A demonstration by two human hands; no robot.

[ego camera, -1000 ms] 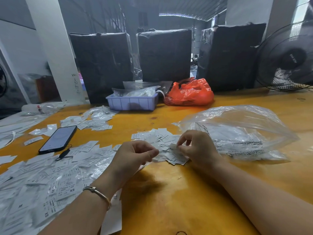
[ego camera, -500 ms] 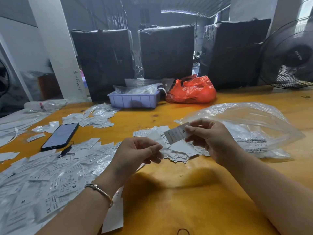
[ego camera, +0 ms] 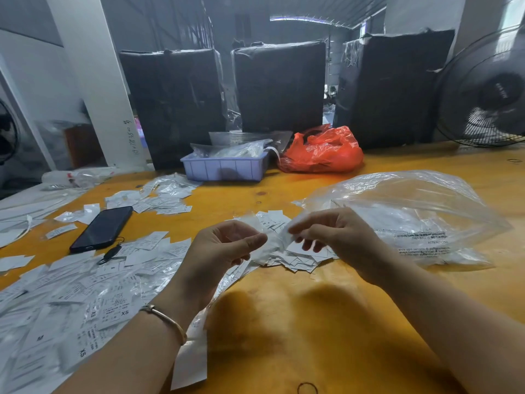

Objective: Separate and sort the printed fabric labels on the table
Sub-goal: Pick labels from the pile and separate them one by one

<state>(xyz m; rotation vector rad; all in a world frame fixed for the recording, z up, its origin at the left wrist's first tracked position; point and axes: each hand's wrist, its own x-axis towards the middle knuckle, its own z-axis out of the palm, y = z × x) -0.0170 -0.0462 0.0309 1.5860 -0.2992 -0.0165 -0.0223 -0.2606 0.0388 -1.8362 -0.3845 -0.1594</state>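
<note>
1. Left hand raised just above the yellow counter, fingers curled, thumb and forefinger pinching one end of a blurred white label; thin metal bangle on that wrist.
2. Right hand beside it, fingers curled, fingertips pinching the other end of the same label; print on the label too blurred to read.
3. Directly beneath both hands, near the counter's middle: a small heap of labels, overlapping one another.
4. Along the left edge and near-left corner: a broad spread of printed labels, many in clear sleeves, "XS" readable on a few.
5. Farther back on the left: a smaller cluster of labels.
6. Between that cluster and the broad spread: a black phone, face up, with a short strap.
7. Right of the hands: a large clear plastic bag lying flat, printed warning text near its front edge.
8. At the far edge: a lilac plastic tray holding clear bags, an orange plastic bag just beside it.
9. Far-right corner: a black fan.
</note>
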